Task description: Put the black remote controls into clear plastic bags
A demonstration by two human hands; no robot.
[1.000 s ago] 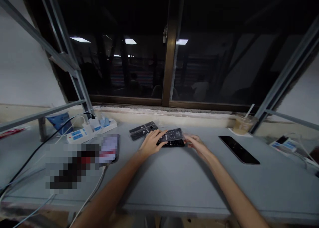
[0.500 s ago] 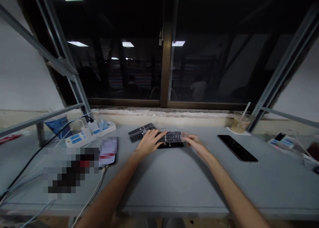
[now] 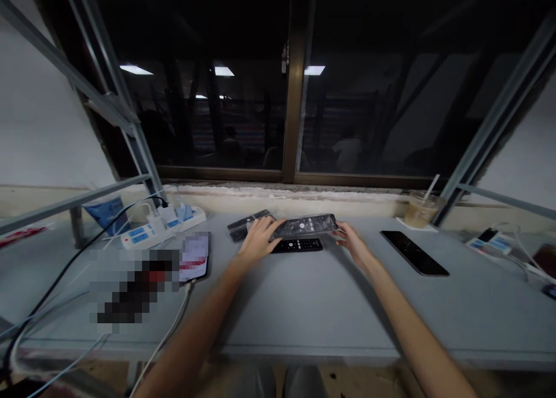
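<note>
A black remote control (image 3: 306, 224) in a clear plastic sleeve is held up a little off the table, its buttons facing up. My left hand (image 3: 257, 240) grips its left end, thumb along the near side. At the other end, the fingers of my right hand (image 3: 353, 246) close on the tip, partly hidden from view. Below it, a bare black remote control (image 3: 297, 245) lies on the table, close to my left thumb. Behind my left hand are more dark remotes (image 3: 247, 219) in plastic, partly covered by that hand.
A black phone (image 3: 414, 253) lies to the right, with a drink cup (image 3: 420, 210) behind it. On the left are a power strip (image 3: 139, 236), a charging phone (image 3: 194, 258), several cables and a blue bag (image 3: 105, 214). Metal frame posts flank the grey table (image 3: 313, 311).
The sleeved remote has risen and tilted, its right end higher and farther right. More of the bare remote below now shows. The camera view has shifted slightly.
</note>
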